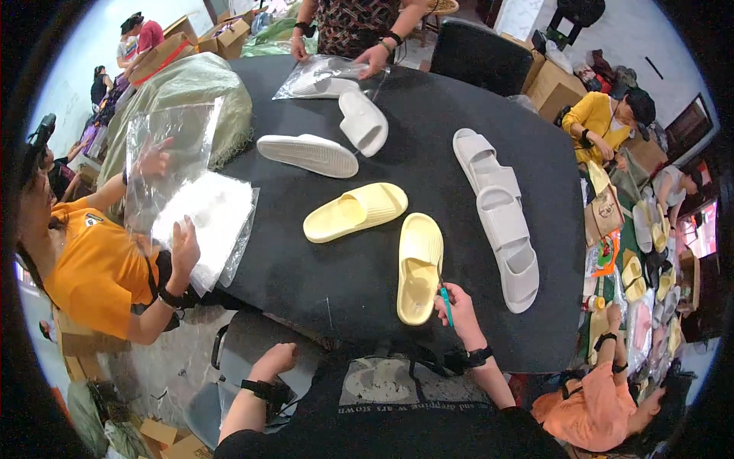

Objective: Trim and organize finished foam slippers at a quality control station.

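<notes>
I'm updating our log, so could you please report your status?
Right hand gripping teal-handled scissors at right edge of nearer yellow slide. Left hand curled, short of the table. Farther yellow slide not blocking.

1. Bright, fairly even light covers the table [344, 283]; shadows beside the yellow slippers [355, 213] are faint and soft.
2. Glare whitens the plastic bags [202, 218] at 9 o'clock.
3. Fisheye distortion bends the table's edge and stretches the person [592, 413] at 4 o'clock.
4. Black vignetting, fringed blue, rings the view.
</notes>
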Tool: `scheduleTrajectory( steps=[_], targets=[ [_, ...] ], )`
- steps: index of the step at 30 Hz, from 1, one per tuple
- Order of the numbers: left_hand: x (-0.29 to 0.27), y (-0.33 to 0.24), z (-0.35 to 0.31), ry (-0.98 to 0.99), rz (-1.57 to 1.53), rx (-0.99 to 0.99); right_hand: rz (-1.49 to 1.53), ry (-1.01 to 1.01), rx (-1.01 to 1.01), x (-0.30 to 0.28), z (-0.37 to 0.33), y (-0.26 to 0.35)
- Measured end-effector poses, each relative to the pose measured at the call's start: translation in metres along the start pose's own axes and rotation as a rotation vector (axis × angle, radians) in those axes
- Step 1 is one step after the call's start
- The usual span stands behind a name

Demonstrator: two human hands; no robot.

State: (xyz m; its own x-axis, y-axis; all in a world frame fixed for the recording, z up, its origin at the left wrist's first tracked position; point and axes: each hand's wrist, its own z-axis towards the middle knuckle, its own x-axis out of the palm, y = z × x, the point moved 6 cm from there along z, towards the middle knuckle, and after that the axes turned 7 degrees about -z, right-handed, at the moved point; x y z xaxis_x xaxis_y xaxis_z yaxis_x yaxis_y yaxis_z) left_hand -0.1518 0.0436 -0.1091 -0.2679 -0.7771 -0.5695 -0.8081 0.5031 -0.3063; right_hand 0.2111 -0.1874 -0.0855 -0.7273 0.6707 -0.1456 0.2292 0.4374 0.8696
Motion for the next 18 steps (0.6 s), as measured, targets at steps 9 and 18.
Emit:
scheduleTrajectory(
  steps=[9,18],
  targets=[
    [-0.081,-0.104,0.003,-0.210,-0.166,0.497,0.001,-0.030,0.022,-0.006,-0.005,-0.001],
    [-0.172,-0.174,0.112,-0.880,-0.073,0.740,-0.024,-0.016,-0.017,-0.009,-0.001,0.012]
  ],
)
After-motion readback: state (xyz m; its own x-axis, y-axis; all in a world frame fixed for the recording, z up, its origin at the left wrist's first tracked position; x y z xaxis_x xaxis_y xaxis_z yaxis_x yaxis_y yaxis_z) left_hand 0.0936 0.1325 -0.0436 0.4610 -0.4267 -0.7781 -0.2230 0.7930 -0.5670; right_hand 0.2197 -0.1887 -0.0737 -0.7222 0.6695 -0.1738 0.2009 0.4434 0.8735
